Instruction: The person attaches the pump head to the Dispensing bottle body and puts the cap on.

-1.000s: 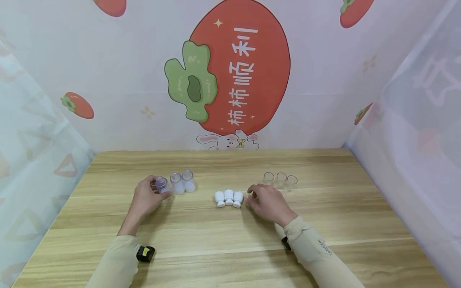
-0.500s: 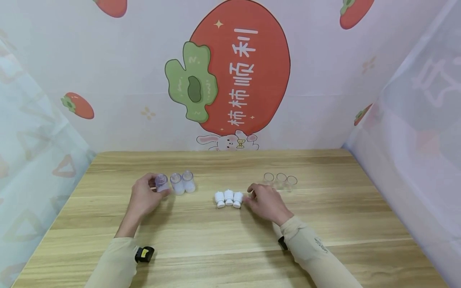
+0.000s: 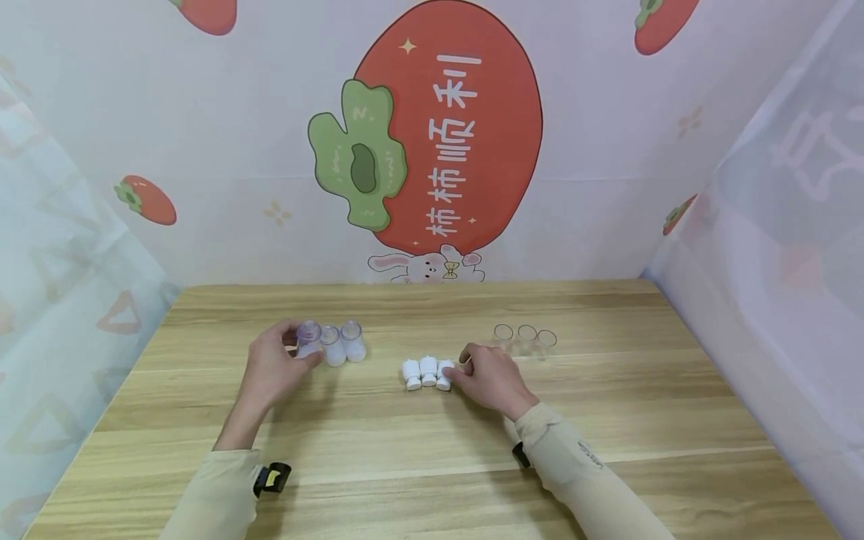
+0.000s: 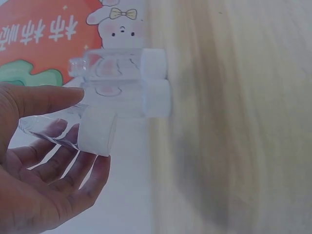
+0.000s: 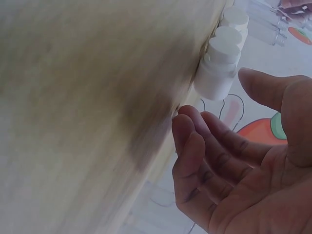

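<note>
Right fingers point(image 5: 189, 152) now nearer white bottles point(image 3: 428, 369)

A white wall point(image 3: 229, 97) rises behind the wood-grained table point(image 3: 405, 472) here, a huge red persimmon point(image 3: 499, 150) printed on it, pale patterned sheets point(image 3: 783, 285) either side

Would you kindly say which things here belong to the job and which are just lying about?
Likely in the job:
three clear bottles, left hand holding one
three white bottles, right hand by one

Apparently lying about:
three clear cups, not held
</note>
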{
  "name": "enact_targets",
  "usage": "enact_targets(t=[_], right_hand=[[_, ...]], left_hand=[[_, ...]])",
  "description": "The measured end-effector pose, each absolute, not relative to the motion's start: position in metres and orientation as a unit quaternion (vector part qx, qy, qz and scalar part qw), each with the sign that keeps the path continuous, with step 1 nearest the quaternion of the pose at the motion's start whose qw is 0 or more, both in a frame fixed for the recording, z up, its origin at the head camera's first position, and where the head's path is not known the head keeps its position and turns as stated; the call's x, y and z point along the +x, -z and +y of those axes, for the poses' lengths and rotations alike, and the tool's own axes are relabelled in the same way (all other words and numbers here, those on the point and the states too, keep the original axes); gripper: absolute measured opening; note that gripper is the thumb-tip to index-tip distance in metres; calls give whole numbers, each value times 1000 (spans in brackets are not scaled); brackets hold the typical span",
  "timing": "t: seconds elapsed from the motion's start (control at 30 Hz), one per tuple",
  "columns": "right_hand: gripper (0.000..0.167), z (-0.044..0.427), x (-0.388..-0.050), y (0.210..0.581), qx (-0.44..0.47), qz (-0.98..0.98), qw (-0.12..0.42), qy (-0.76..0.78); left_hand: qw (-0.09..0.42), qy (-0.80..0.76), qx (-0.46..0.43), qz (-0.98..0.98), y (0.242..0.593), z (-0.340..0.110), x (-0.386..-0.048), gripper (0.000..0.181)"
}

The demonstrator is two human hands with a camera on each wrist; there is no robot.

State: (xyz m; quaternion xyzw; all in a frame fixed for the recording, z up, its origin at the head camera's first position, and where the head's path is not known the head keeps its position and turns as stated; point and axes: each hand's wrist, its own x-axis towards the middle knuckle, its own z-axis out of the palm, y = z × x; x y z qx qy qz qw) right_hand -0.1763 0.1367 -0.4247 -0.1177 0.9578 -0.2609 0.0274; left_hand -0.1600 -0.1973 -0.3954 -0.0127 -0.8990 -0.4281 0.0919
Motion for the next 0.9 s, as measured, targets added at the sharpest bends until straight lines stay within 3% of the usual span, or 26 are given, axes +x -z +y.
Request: enact_targets(t=[0.43,0.9], right_hand=[[41,128,-180,428,-82,959,40,269],[31,124,-180,427,-100,955,36,276]], left_hand=[[88,416,-33,-904,380,-183,-155,49],[113,405,-40,-906,375,-179,-152,43]])
